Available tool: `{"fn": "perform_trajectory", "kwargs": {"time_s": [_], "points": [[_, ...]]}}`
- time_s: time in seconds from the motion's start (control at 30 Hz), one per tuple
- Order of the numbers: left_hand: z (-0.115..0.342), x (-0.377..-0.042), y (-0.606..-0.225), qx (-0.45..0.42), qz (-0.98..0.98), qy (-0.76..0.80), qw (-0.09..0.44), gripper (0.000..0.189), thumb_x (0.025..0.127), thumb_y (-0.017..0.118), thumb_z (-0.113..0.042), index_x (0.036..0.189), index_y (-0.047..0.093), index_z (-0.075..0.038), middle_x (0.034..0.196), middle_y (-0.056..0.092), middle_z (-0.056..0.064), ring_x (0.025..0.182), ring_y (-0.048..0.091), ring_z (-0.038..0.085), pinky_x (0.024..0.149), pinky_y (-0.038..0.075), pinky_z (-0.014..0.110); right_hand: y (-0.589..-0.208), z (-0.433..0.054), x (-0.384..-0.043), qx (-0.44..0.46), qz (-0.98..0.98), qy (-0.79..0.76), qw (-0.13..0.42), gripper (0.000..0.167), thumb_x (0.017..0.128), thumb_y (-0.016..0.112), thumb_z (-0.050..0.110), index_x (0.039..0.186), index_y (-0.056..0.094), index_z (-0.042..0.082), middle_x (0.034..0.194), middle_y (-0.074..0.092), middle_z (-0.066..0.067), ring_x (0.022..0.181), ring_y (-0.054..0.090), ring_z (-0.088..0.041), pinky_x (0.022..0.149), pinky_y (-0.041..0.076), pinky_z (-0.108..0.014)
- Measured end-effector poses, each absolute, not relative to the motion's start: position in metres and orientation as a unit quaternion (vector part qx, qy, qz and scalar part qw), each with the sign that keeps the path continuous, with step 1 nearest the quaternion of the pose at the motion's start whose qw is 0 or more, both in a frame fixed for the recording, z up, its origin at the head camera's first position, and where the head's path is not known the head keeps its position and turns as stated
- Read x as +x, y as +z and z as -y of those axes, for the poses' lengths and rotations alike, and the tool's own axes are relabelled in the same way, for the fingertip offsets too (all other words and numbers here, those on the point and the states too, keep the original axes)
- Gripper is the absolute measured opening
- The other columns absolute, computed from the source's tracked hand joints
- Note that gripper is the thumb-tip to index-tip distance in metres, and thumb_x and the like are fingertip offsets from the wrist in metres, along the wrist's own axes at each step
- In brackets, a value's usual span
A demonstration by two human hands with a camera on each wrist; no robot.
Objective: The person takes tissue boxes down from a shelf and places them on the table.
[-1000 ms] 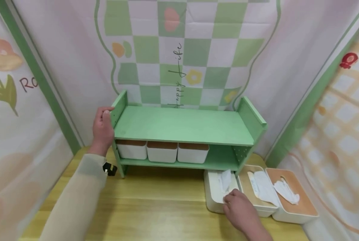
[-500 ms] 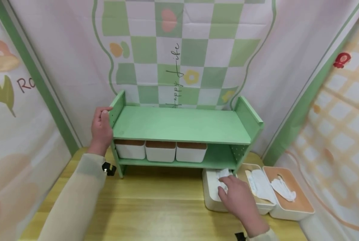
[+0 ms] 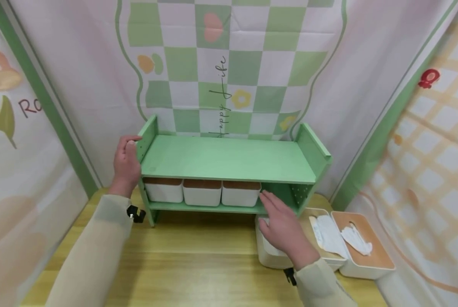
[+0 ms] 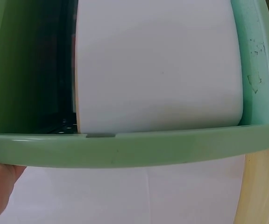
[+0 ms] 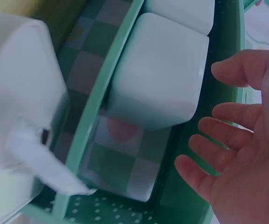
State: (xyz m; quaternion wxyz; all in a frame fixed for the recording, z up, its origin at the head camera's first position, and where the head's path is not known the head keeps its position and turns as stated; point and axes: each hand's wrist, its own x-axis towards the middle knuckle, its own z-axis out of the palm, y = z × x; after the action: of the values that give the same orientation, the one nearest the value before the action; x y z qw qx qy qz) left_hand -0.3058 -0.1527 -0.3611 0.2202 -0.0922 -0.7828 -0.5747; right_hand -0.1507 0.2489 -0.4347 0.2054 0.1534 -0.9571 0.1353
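Note:
A green two-tier shelf stands on the table. My left hand holds its left side panel; the fingertips are partly hidden. On the lower tier, three white boxes with brown tops sit side by side, the rightmost box being nearest my right hand. That hand has its fingers extended at the bay beside this box, above a white tissue box that it partly covers. In the right wrist view the fingers are spread apart, with nothing between them and the palm.
Two more tissue boxes stand right of the shelf: one with a light wood lid, one with an orange-brown lid. White tissues poke out of them. A checked curtain hangs behind the shelf over a wooden table.
My right hand has let go of the tissue on the near tissue box and moved up and left to the shelf's lower tier, fingers straightening. The left hand stays on the side panel.

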Motion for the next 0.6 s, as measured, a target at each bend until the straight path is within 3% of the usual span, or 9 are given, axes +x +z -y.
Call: {"fn": "perform_trajectory", "kwargs": {"time_s": [0.07,0.17,0.23,0.33,0.4,0.6], "points": [[0.153,-0.305,-0.361,-0.092,0.785,-0.575,0.213,0.049,0.105,0.018,-0.042,0.134,0.049,-0.018,0.080,0.034,0.015,0.062,0.029,0.024,0.069,0.031,0.040,-0.431,-0.243,-0.156,0.164,0.958,0.126,0.199,0.065,0.090,0.062,0.019,0.147,0.042,-0.005,0.153,0.039,-0.019,0.139,0.035,-0.034,0.106,0.035,-0.054],[0.154,-0.305,-0.361,-0.089,0.786,-0.579,0.199,0.051,0.105,0.017,-0.043,0.136,0.050,-0.019,0.096,0.046,0.016,0.073,0.038,0.027,0.078,0.034,0.044,-0.426,-0.235,-0.163,0.176,0.962,0.106,0.182,0.066,0.091,0.062,0.019,0.149,0.040,-0.002,0.153,0.038,-0.018,0.140,0.034,-0.034,0.106,0.034,-0.055],[0.155,-0.304,-0.361,-0.090,0.788,-0.578,0.191,0.054,0.105,0.017,-0.045,0.139,0.050,-0.019,0.123,0.050,0.014,0.099,0.047,0.030,0.093,0.033,0.049,-0.424,-0.230,-0.168,0.181,0.964,0.089,0.171,0.066,0.091,0.063,0.020,0.150,0.040,0.000,0.153,0.039,-0.018,0.139,0.035,-0.035,0.107,0.032,-0.056],[0.156,-0.304,-0.362,-0.096,0.792,-0.573,0.187,0.059,0.105,0.016,-0.048,0.142,0.050,-0.018,0.152,0.039,0.004,0.135,0.034,0.028,0.109,0.022,0.054,-0.424,-0.223,-0.173,0.179,0.968,0.071,0.158,0.066,0.092,0.063,0.020,0.151,0.040,0.002,0.151,0.041,-0.018,0.137,0.038,-0.037,0.107,0.030,-0.058],[0.156,-0.304,-0.363,-0.101,0.794,-0.567,0.192,0.061,0.105,0.015,-0.051,0.143,0.051,-0.018,0.155,0.036,0.003,0.140,0.029,0.027,0.112,0.018,0.055,-0.424,-0.220,-0.177,0.173,0.971,0.064,0.155,0.065,0.091,0.063,0.020,0.151,0.041,0.004,0.150,0.042,-0.017,0.136,0.039,-0.036,0.107,0.029,-0.058],[0.155,-0.307,-0.364,-0.101,0.785,-0.572,0.216,0.061,0.105,0.017,-0.051,0.139,0.055,-0.017,0.148,0.043,0.004,0.119,0.041,0.029,0.109,0.022,0.052,-0.427,-0.214,-0.187,0.163,0.974,0.048,0.152,0.063,0.090,0.062,0.020,0.149,0.044,0.005,0.147,0.046,-0.015,0.133,0.040,-0.036,0.104,0.032,-0.060]]}}
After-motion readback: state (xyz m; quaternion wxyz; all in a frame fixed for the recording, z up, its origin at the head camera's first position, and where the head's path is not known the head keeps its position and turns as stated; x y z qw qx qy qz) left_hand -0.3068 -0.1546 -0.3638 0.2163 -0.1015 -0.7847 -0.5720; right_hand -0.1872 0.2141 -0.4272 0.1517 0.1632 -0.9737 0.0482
